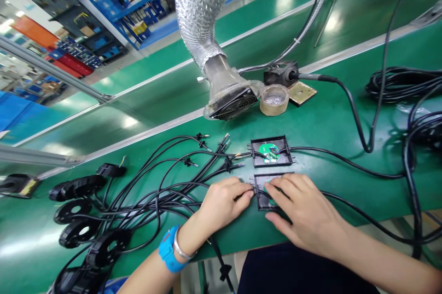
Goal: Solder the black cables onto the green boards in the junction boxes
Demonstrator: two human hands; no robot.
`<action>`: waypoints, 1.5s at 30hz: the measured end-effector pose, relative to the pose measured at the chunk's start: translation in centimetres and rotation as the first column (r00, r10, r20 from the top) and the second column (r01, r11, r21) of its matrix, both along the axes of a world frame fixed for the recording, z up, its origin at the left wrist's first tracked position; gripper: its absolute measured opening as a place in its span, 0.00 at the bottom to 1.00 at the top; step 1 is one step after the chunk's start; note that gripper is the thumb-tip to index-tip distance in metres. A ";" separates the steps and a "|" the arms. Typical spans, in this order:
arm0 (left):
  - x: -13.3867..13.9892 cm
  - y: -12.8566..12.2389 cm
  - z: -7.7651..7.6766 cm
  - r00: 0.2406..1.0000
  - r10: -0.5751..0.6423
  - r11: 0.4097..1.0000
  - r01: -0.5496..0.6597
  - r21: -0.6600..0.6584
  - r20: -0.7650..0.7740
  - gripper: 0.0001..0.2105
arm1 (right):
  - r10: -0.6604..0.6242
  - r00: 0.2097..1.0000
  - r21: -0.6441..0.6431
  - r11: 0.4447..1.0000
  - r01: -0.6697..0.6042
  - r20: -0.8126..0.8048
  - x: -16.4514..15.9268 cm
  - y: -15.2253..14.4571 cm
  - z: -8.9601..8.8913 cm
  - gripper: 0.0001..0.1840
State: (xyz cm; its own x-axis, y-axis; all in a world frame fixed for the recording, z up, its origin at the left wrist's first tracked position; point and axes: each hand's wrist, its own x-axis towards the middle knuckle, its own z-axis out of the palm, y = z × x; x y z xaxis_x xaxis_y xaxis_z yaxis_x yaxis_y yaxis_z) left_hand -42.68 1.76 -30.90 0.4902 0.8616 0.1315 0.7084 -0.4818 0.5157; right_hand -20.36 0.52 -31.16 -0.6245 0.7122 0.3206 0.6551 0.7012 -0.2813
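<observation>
Two shallow black plastic cases with green circuit boards lie on the green bench. On the nearer case (pixel 264 205), my left hand (pixel 226 199) pinches a black cable (pixel 264 193) at the left wall, thumb and index finger together. Over that same case lies my right hand (pixel 305 209), its fingertips inside and its thumb at the near edge, covering most of the board. Just beyond it, the farther case (pixel 255 163) shows its round green circuit board (pixel 269 152), with coloured wires and a cable leaving on each side.
Black cables (pixel 165 199) with stripped ends spread over the left, joined to black ring-shaped parts (pixel 107 248). A foil duct with a fan hood (pixel 235 100) hangs behind the cases. Beside it are a round tub (pixel 274 100) and a soldering iron holder (pixel 281 73). Coiled cables (pixel 397 84) lie right.
</observation>
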 end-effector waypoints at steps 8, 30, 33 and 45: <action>0.3 -0.4 -0.7 0.999 -0.035 0.996 0.033 0.085 0.018 0.09 | -0.078 0.991 0.131 0.989 0.064 0.106 -4.1 -1.2 0.1 0.23; 3.4 4.3 4.0 0.980 -0.088 0.961 0.131 0.242 -0.181 0.45 | -0.108 0.994 -0.071 0.992 0.108 0.002 6.6 3.1 6.7 0.17; 2.7 3.7 5.0 0.991 -0.104 0.982 0.115 0.150 -0.080 0.44 | 0.079 0.968 0.139 0.989 -0.047 -0.240 6.9 2.3 8.6 0.15; 3.5 1.0 16.8 0.858 -0.014 0.880 0.255 -0.402 0.513 0.13 | 0.041 0.956 0.221 0.975 0.025 -0.290 10.2 0.7 15.5 0.15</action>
State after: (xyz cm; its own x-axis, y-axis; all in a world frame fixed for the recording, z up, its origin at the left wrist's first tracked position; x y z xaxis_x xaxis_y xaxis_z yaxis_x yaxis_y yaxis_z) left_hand -39.16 2.73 -14.13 0.5818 0.8133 0.0052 0.2554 -0.1887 0.9482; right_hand -10.12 1.24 -15.66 -0.4857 0.5985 0.6371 0.5624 0.7719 -0.2964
